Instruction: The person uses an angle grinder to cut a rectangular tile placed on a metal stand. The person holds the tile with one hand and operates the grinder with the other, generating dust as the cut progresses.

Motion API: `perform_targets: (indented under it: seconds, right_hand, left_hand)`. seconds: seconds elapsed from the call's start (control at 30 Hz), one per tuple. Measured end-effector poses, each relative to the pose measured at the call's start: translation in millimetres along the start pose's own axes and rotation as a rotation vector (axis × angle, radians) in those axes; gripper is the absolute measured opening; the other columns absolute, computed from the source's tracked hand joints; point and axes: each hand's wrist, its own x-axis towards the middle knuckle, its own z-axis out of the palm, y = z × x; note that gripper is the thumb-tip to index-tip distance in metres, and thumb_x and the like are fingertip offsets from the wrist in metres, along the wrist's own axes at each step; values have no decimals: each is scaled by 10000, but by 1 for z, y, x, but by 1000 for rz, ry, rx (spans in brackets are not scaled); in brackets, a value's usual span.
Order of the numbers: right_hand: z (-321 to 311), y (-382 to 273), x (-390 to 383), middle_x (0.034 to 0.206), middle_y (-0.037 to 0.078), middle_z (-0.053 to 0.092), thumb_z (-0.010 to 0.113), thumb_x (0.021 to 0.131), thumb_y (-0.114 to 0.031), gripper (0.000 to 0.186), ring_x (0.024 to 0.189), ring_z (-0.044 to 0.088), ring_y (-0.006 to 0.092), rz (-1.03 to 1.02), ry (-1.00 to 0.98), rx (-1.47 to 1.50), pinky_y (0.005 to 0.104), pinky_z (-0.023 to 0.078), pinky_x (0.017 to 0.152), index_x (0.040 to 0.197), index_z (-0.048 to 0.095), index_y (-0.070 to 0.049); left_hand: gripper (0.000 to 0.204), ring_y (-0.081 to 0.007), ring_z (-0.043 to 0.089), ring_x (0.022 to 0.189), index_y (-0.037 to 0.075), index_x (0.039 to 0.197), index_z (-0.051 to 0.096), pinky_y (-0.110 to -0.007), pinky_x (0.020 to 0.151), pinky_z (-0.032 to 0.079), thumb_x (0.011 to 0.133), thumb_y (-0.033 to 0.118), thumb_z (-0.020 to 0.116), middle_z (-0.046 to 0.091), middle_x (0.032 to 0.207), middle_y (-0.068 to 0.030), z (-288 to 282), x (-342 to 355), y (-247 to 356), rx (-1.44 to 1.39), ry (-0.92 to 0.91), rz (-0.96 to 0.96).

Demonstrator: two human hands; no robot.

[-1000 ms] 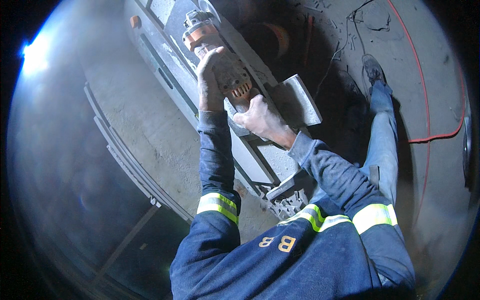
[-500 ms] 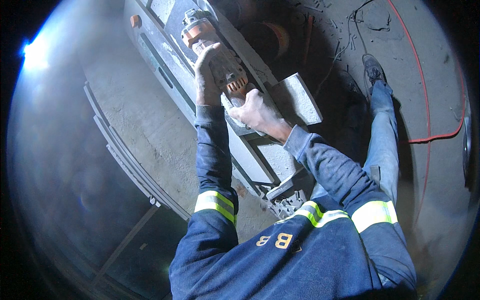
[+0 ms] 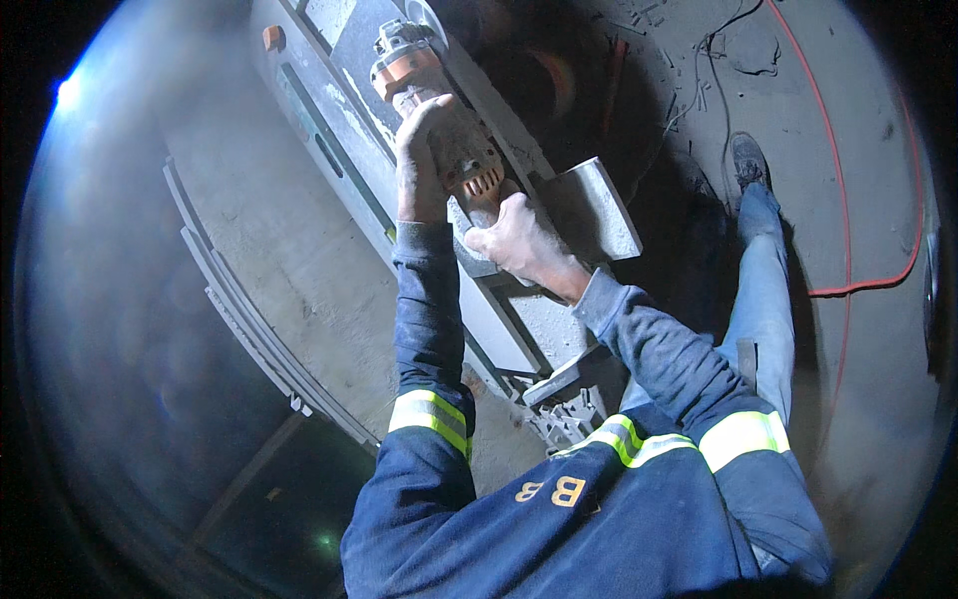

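Observation:
An angle grinder, dusty dark with an orange collar, lies along a long grey workpiece or bench top at the upper middle. My left hand is wrapped around the grinder's body just behind its metal head. Around the rear handle, past the orange vents, my right hand is closed. Part of a round disc shows beside the head at the far end; its contact with the surface cannot be made out. A pale slab juts out to the right of the tool.
Small offcuts are piled near my body. Long curved strips lie at the left. A red hose and a dark cable cross the floor at right, near my shoe. Haze and a bright lamp are at left.
The whole view has shifted a little. The grinder and both hands sit slightly lower and further right in the picture; both hands keep their hold on it.

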Motion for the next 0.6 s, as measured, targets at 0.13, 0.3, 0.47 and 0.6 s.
perform_targets:
  seconds: [0.13,0.3,0.47,0.6]
  right_hand:
    - [-13,-9,9,926,249,649,714,752,-301,567,837,667,316,45,-150,118,406,542,726,1046,535,150]
    - [-11,-10,14,751,216,669,713,735,-285,442,688,685,264,-6,-115,60,379,543,615,886,622,120]
    - [-8,-9,12,694,134,625,720,738,-275,396,637,638,196,-75,-31,102,351,509,568,799,643,109]
    - [-13,-6,2,719,143,652,718,749,-266,401,693,658,188,-31,-60,70,362,522,613,813,643,122]
  left_hand:
    - [246,-170,645,817,37,1026,647,-299,751,526,875,232,639,654,928,-55,4,0,6,-11,-34,-55]
    - [235,-176,647,842,28,1013,662,-305,760,530,894,227,621,661,930,-58,-14,19,-4,-36,-64,-21]
    - [249,-175,648,843,34,1036,669,-303,746,533,892,232,625,660,942,-64,-6,8,4,-31,-69,31]
    - [252,-169,642,829,41,1039,668,-295,731,528,887,237,625,650,936,-57,-4,3,-5,-14,-35,10]
